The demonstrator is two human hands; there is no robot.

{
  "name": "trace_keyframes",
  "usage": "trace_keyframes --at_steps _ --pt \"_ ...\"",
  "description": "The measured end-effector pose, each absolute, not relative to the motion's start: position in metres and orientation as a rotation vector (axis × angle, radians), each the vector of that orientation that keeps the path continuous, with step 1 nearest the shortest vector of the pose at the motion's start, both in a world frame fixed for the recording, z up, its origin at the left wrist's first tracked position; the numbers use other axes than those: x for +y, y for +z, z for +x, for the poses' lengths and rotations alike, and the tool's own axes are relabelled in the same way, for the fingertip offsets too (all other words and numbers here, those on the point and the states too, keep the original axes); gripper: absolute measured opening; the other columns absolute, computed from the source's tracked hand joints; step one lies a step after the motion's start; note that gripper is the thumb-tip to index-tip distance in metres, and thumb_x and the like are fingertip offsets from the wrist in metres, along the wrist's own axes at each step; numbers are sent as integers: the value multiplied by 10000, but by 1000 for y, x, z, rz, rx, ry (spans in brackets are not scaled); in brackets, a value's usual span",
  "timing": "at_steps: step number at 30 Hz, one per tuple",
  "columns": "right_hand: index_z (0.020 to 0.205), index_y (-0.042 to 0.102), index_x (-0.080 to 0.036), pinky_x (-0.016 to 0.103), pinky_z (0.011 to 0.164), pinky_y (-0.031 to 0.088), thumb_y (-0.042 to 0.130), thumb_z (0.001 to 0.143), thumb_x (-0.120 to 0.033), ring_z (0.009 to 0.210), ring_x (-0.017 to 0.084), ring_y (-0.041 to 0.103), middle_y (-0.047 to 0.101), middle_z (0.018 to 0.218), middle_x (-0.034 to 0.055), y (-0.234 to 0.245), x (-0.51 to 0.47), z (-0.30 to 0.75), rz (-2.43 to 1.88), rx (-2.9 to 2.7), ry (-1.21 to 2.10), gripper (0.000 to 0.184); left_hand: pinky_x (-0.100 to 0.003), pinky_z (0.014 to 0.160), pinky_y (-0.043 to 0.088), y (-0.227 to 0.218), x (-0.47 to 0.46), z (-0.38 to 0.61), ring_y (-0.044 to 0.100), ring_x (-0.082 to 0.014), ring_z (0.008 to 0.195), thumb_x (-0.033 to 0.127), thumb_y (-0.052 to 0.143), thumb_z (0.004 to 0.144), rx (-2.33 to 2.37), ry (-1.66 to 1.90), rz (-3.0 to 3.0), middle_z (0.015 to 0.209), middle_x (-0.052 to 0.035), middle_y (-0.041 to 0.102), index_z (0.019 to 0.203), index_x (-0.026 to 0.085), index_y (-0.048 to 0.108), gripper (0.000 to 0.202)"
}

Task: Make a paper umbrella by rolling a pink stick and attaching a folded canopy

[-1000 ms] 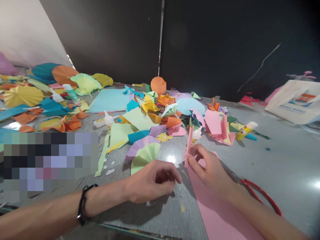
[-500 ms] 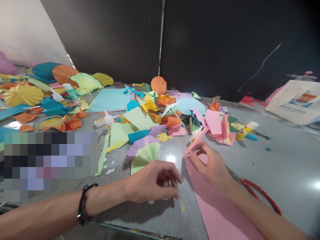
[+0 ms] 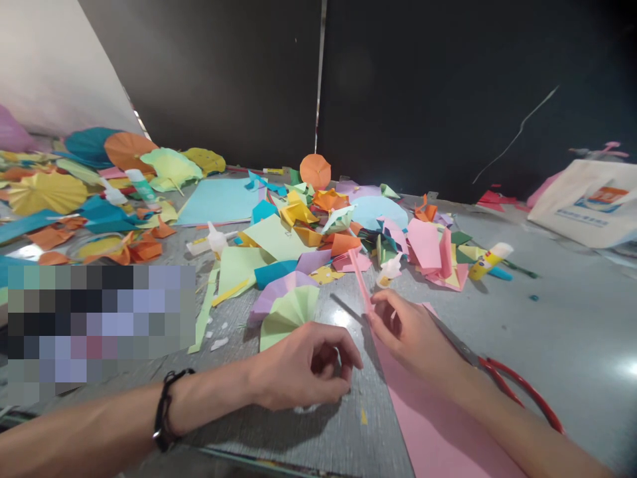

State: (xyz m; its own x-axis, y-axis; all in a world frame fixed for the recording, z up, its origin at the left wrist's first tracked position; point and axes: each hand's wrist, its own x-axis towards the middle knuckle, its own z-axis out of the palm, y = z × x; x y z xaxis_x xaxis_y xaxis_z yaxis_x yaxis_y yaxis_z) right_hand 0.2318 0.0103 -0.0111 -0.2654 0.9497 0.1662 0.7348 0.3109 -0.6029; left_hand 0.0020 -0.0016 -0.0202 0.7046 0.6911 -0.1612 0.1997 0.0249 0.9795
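Between the thumb and fingers of my right hand is a thin folded pink paper strip, its free end pointing away from me. Under that hand and forearm lies a large pink paper sheet. Red-handled scissors rest beside the sheet, partly covered by my wrist. My left hand is on its side on the table with curled fingers apart and nothing between them. Just behind it stands a pleated green paper fan, overlapping a purple paper fan.
Coloured paper scraps are heaped across the table's middle. A small white glue bottle and a yellow glue stick stand at the right. A white bag sits far right. A dark panel rises behind.
The pink strip has swung from leaning right to leaning left, uncovering the small glue bottle. My right hand has shifted slightly down; my left hand is nearly still.
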Motion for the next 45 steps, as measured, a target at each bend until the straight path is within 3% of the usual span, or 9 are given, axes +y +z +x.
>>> trace_keyframes --at_steps 7,14,17,21,27,34,37,42,45 --pt "1077 636 -209 325 681 487 565 966 -283 759 207 697 746 865 34 -15 13 233 -1515 -2084 492 151 -184 525 378 -19 -1 3 498 -68 590 99 693 703 778 461 1528 803 2 701 978 138 685 278" --pt "1079 610 -217 332 701 545 569 986 -287 775 191 696 726 1008 62 -26 20 241 -1428 -1980 469 123 -176 508 361 -16 -2 2 485 -67 582 107 709 702 812 442 1536 726 39 609 957 142 688 258" --pt "1056 607 -220 350 782 575 593 982 -282 867 201 715 715 1083 73 -28 21 243 -1345 -1938 457 98 -183 526 368 -18 -1 2 500 -77 599 152 737 732 811 455 1542 707 35 597 955 141 698 227" --pt "1089 635 -238 351 769 573 563 1017 -303 850 209 722 749 973 39 -19 15 240 -1353 -2054 514 120 -201 534 391 -23 0 1 509 -90 592 271 722 849 764 492 1556 696 20 602 966 146 707 172" --pt "1319 586 -243 443 1049 529 512 1034 -263 1230 255 663 693 1323 102 -17 11 238 -1260 -2175 430 295 -192 513 400 -21 1 1 573 -102 636 390 641 977 740 531 1507 788 -13 632 956 156 666 236" --pt "998 682 -234 464 921 580 538 1015 -238 1045 271 703 746 1093 85 6 16 255 -1312 -2470 331 145 -239 665 502 -24 5 1 640 -137 792 382 708 927 703 623 1644 1014 -66 688 876 160 683 229" --pt "1041 720 -259 495 904 598 550 1017 -291 1026 289 721 759 1107 71 25 1 277 -1477 -2548 292 175 -249 683 487 -28 6 1 618 -134 785 333 744 878 698 630 1665 1013 -67 691 820 160 680 194" --pt "1316 703 -310 578 1047 574 614 993 -403 1283 355 659 683 1417 89 15 -59 321 -1700 -2449 209 348 -234 628 453 -33 6 2 595 -124 729 338 824 786 664 654 1619 911 -37 669 856 159 667 248" --pt "1570 507 -323 545 1128 545 849 788 -373 1440 407 523 507 1599 96 -9 -104 330 -1629 -2570 291 855 -198 522 400 -35 6 3 551 -108 628 367 790 813 709 611 1582 774 5 638 958 173 652 278"
